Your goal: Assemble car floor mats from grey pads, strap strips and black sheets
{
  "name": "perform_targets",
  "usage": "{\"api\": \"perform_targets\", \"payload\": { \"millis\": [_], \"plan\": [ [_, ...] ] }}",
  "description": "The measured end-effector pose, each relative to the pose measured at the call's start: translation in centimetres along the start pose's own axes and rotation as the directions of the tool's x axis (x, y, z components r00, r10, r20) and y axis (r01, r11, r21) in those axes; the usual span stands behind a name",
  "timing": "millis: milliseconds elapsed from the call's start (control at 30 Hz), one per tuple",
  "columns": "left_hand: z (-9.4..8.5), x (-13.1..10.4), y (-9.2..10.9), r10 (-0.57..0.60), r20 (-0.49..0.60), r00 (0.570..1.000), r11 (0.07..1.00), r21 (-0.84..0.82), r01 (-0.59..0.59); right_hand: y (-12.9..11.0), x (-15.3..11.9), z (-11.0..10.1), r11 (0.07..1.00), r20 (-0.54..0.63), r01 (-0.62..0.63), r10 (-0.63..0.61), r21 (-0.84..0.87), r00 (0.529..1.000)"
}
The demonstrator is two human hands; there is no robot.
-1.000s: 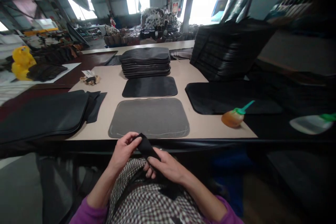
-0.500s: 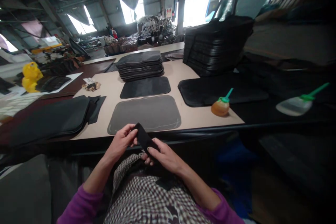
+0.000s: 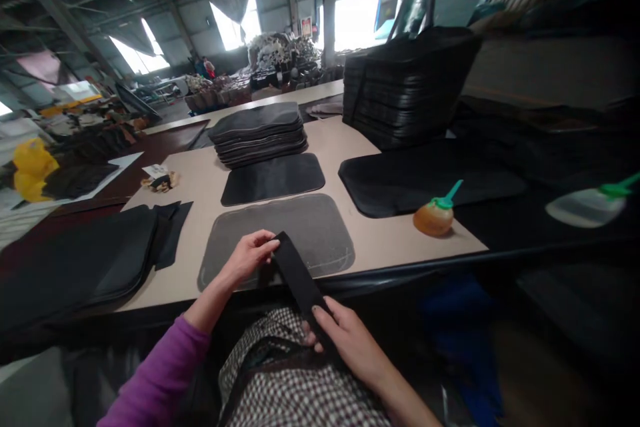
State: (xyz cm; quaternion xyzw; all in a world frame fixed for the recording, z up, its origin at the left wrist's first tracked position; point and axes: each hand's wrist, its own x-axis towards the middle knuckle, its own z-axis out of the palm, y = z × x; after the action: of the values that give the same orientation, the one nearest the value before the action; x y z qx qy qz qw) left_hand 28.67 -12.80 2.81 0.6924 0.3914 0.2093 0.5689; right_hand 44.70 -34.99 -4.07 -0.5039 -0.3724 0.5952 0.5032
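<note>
A flat black strip (image 3: pixel 299 277) of fabric or leather is stretched between my two hands at the table's front edge. My left hand (image 3: pixel 254 252) pinches its upper end between thumb and fingers, over the grey panel. Lower down, my right hand (image 3: pixel 345 333) grips the strip with the thumb on top and the fingers beneath; the strip's lower end is partly hidden by that hand. Under my left hand a rounded grey panel (image 3: pixel 295 223) lies flat on the table, with pale marks near its edge. Just behind it lies a smaller black panel (image 3: pixel 274 178).
A stack of dark panels (image 3: pixel 257 127) stands behind, with a taller black pile (image 3: pixel 400 87) to its right. Two squeeze bottles with green nozzles, one amber (image 3: pixel 433 217) and one clear (image 3: pixel 585 207), stand right. More black panels (image 3: pixel 80 247) lie at left.
My hands have moved apart, and a longer stretch of the strip shows between them. My left hand is now over the grey panel; my right hand is lower and farther right. The view has shifted slightly.
</note>
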Motion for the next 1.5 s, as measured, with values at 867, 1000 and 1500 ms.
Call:
{"api": "perform_targets", "payload": {
  "millis": [867, 1000, 1500],
  "plan": [
    [1.1, 19.7, -1.7, 0.323, 0.004, 0.946, 0.608, 0.766, -0.21, -2.8, 6.1, -1.7, 0.975, -0.271, -0.222, 0.21, -0.016, 0.94],
    [1.1, 19.6, -1.5, 0.324, -0.011, 0.946, 0.551, 0.815, -0.18, -2.9, 6.3, -1.8, 0.973, -0.279, -0.231, 0.218, -0.013, 0.935],
    [1.7, 18.8, -1.8, 0.4, 0.233, 0.887, 0.322, 0.87, -0.373, -3.9, 6.2, -1.3, 0.969, -0.26, -0.248, 0.241, 0.008, 0.935]
  ]
}}
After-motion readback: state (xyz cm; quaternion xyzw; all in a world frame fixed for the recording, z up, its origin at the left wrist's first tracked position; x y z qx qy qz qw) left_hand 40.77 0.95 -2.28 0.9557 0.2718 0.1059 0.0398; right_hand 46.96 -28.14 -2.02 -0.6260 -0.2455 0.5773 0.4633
